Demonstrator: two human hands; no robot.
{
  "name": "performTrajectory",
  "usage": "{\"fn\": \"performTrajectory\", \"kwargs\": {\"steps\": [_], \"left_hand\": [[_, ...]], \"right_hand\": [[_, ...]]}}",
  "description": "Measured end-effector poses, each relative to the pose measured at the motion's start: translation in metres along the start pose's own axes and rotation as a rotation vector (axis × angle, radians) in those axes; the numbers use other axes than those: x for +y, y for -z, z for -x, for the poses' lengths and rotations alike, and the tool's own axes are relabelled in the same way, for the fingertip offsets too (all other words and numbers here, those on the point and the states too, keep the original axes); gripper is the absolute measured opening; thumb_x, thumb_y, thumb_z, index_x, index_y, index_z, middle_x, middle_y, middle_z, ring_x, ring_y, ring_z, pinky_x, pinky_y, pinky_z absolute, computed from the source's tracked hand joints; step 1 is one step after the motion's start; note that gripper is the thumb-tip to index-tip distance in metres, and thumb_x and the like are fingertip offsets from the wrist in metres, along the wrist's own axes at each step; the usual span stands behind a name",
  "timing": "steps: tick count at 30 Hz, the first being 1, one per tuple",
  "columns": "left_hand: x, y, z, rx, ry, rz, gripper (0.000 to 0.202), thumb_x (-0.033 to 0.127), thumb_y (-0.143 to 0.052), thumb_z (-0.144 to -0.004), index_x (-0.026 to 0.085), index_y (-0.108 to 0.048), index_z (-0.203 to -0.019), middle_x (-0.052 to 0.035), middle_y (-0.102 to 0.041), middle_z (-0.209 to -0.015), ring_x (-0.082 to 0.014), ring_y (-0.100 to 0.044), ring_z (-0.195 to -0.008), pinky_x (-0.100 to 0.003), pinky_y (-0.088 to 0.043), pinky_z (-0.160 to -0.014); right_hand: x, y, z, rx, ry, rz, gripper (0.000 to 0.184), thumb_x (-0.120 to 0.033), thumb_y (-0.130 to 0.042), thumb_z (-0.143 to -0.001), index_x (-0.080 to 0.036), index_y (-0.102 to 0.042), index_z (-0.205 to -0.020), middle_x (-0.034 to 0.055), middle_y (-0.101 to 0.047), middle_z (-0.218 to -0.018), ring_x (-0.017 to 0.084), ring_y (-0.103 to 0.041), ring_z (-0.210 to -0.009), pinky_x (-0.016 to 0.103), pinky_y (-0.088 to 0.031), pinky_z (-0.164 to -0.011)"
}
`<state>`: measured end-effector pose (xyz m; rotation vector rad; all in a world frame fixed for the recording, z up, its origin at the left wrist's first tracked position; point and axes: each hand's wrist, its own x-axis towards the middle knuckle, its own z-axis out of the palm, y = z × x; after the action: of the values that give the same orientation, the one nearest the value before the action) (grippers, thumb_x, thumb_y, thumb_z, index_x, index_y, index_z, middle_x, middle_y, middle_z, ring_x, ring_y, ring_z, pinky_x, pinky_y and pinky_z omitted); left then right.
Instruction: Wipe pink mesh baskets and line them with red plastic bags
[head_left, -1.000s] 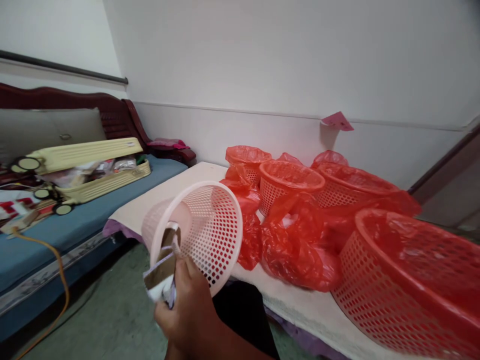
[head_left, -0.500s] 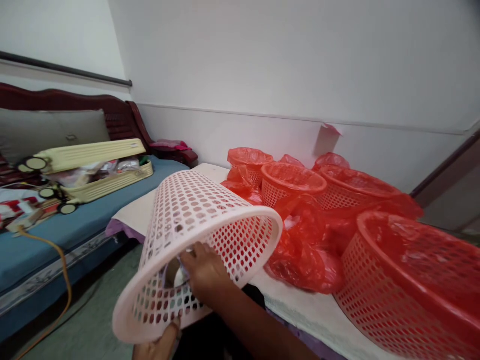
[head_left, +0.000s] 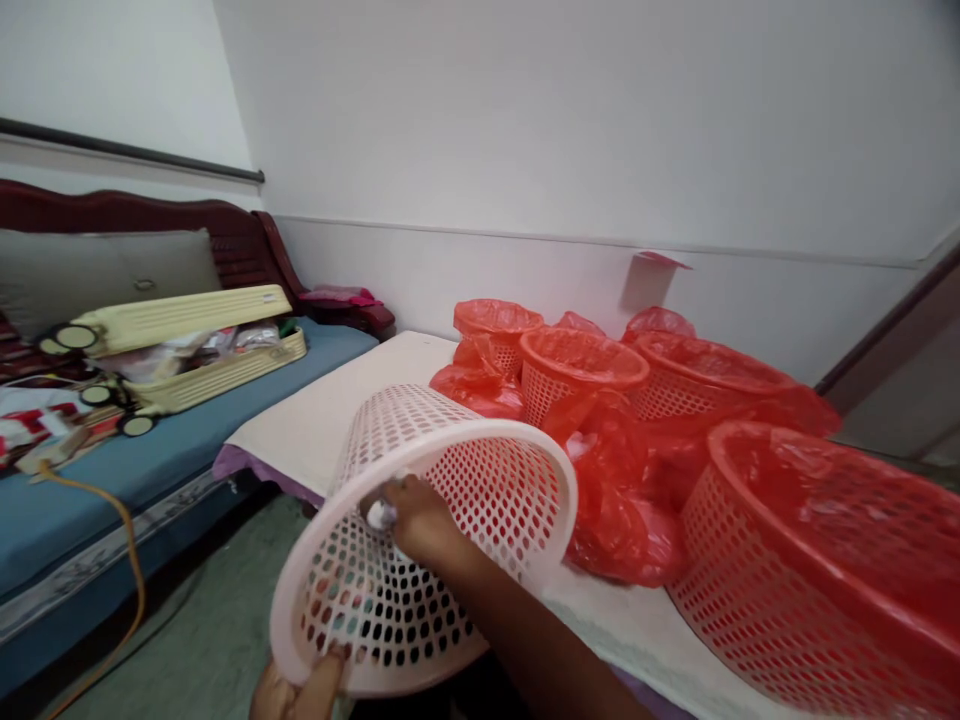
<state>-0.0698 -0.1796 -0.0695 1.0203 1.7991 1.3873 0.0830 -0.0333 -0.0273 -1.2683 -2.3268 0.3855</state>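
A white plastic basket (head_left: 395,432) with a pattern of holes lies tilted, its mouth facing me. At the lower left, my left hand (head_left: 301,690) is closed on the basket's rim with the thumb inside. My right hand (head_left: 425,522) reaches inside, fingers curled around a small white wad (head_left: 381,515) held close to the inner wall. What the wad is made of I cannot make out. To the right stands a pink-red basket (head_left: 757,570) lined with a red plastic bag.
Several more bag-lined baskets (head_left: 581,358) and loose red plastic bags (head_left: 619,510) crowd the white-covered bed (head_left: 315,400) by the wall. On the blue bed at left lies an opened cream suitcase (head_left: 195,310). A yellow cord (head_left: 124,535) hangs to the floor.
The white basket has moved lower and slightly right, with its mouth turned more toward me. My right hand has moved slightly right inside it, and the white wad shows more clearly.
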Motion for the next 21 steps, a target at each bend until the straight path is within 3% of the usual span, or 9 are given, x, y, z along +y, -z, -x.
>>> {"fn": "performTrajectory", "kwargs": {"steps": [3, 6, 10, 15, 21], "left_hand": [[0.015, 0.011, -0.015, 0.084, 0.031, -0.009, 0.042, 0.046, -0.067, -0.060, 0.020, -0.069, -0.094, -0.0076, -0.074, -0.093, -0.0352, -0.062, -0.111, -0.049, -0.052, -0.096], [0.031, 0.019, -0.024, 0.119, 0.046, 0.010, 0.037, 0.047, -0.066, -0.058, 0.022, -0.067, -0.086, -0.0051, -0.074, -0.093, -0.0340, -0.065, -0.104, -0.049, -0.050, -0.098], [0.039, 0.027, -0.034, 0.100, 0.048, 0.001, 0.032, 0.044, -0.069, -0.057, 0.023, -0.065, -0.082, -0.0025, -0.073, -0.085, -0.0304, -0.067, -0.094, -0.042, -0.053, -0.090], [0.050, 0.026, -0.038, 0.107, -0.086, -0.108, 0.042, 0.050, -0.063, -0.065, 0.024, -0.065, -0.098, -0.0018, -0.072, -0.091, -0.0271, -0.066, -0.090, -0.036, -0.052, -0.076], [0.078, 0.026, -0.041, 0.135, -0.170, -0.272, 0.045, 0.063, -0.058, -0.061, 0.022, -0.063, -0.079, -0.0016, -0.064, -0.067, -0.0235, -0.060, -0.065, -0.036, -0.049, -0.066]], "right_hand": [[-0.019, 0.002, 0.029, -0.093, 0.146, 0.012, 0.031, -0.018, -0.061, -0.071, -0.023, -0.065, -0.101, 0.0053, -0.064, -0.099, 0.021, -0.061, -0.087, 0.032, -0.050, -0.077], [-0.035, 0.014, 0.061, -0.134, 0.311, 0.041, 0.022, -0.023, -0.063, -0.072, -0.021, -0.063, -0.094, 0.0054, -0.062, -0.093, 0.021, -0.058, -0.085, 0.032, -0.050, -0.075], [-0.040, 0.013, 0.089, -0.049, 0.333, 0.222, 0.018, -0.027, -0.058, -0.085, -0.021, -0.062, -0.102, 0.0099, -0.062, -0.100, 0.026, -0.057, -0.094, 0.040, -0.051, -0.080], [-0.035, -0.016, 0.095, 0.160, 0.333, 0.313, 0.033, -0.024, -0.050, -0.093, -0.016, -0.053, -0.125, 0.0136, -0.063, -0.106, 0.027, -0.058, -0.093, 0.042, -0.054, -0.074], [-0.047, -0.028, 0.089, 0.076, 0.390, 0.233, 0.048, -0.033, -0.059, -0.080, -0.008, -0.053, -0.121, 0.0138, -0.061, -0.099, 0.029, -0.057, -0.082, 0.043, -0.053, -0.062]]}}
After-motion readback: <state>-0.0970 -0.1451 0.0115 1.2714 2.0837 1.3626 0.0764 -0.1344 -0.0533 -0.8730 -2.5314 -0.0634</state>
